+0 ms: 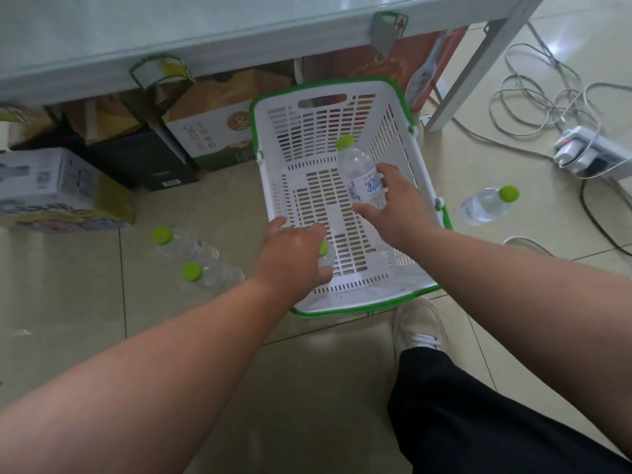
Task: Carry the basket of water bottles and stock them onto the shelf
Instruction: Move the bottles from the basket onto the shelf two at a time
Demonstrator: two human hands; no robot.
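Right hand point(398, 203) grip around bottle point(362, 172)

Basket point(270, 159) interior lies open; boxes point(212, 131) crowd beneath the shelf point(171, 32).

five green-capped water bottles show: two in the white basket point(342, 200), three on the floor. one basket, two hands.

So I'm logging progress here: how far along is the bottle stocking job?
Early. The white slotted plastic basket with green rim sits on the floor. The right hand holds one clear green-capped water bottle inside it; the left hand covers another. Three bottles lie on the tiles: two left, one right. Carrying and shelving remain.
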